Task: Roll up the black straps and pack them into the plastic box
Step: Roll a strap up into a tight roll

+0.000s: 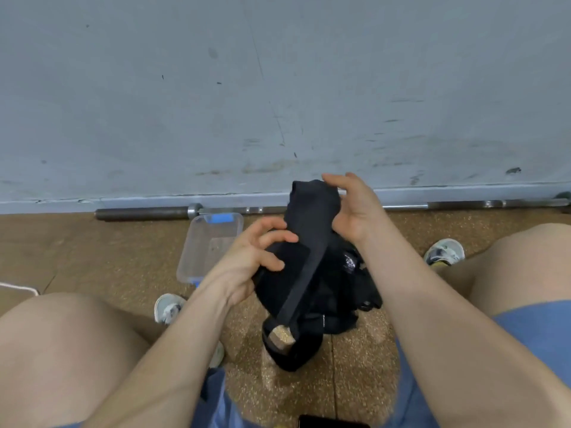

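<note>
I hold a wide black strap point(312, 211) up between both hands, above the floor in the middle of the view. My left hand point(256, 254) grips its partly rolled lower part. My right hand point(355, 205) holds the upper end with fingers curled around it. A narrow tail of the strap point(296, 298) hangs down to a loop at the floor. More black straps point(346, 291) lie in a heap beneath my hands. The clear plastic box point(197, 242) with blue latches sits on the floor to the left of my left hand and looks empty.
A steel barbell point(148, 213) lies along the base of the grey wall. My bare knees and sneakers point(445, 251) flank the heap. A white cord point(18, 287) lies at the far left. A dark phone point(330, 423) sits at the bottom edge.
</note>
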### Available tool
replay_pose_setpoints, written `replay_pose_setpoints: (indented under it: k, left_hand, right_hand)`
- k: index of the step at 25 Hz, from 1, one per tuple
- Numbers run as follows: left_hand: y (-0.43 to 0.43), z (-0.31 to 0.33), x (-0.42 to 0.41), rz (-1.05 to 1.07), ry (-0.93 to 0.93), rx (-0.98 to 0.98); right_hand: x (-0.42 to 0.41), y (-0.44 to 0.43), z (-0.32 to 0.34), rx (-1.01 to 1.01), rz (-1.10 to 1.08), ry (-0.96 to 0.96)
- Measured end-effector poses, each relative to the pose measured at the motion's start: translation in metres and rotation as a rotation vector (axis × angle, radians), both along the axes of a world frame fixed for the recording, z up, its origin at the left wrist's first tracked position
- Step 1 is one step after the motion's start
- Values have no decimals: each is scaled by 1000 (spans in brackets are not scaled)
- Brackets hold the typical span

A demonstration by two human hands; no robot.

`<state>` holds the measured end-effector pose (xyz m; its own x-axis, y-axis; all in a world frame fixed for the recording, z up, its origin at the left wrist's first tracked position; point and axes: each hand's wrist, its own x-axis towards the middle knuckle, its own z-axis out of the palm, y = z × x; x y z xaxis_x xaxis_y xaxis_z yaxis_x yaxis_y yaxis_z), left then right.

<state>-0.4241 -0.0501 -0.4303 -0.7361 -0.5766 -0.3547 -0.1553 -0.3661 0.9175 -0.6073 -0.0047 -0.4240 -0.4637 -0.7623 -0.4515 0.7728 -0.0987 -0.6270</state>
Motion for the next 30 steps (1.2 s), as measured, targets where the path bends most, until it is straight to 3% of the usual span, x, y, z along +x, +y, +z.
replay_pose_setpoints:
  k: [6,10,12,16,19,21,26,30]
  left_hand:
    - [9,-44,-11,-90,-111,326]
    - [-1,-78,-19,40,-403,184]
    - [-16,-86,-30,63,-481,138]
    - [-42,-121,-53,353,-311,303]
    - [-54,-156,-52,339,-406,426]
    - [-61,-172,-54,254,-443,433]
    - [-73,-173,-72,1,-607,227]
    - [-76,-167,-80,-62,-721,-4]
  right_hand:
    - [-20,-21,17,34,12,207]
    - [-42,-28,14,-61,184,314]
    - [-29,-31,-13,-71,224,216]
    - [28,-4,-115,286,197,99]
    - [46,22,-170,441,194,-21]
    - [38,28,-181,465,241,18]
    - [14,23,-181,452,424,228]
    - [6,18,-173,508,626,576]
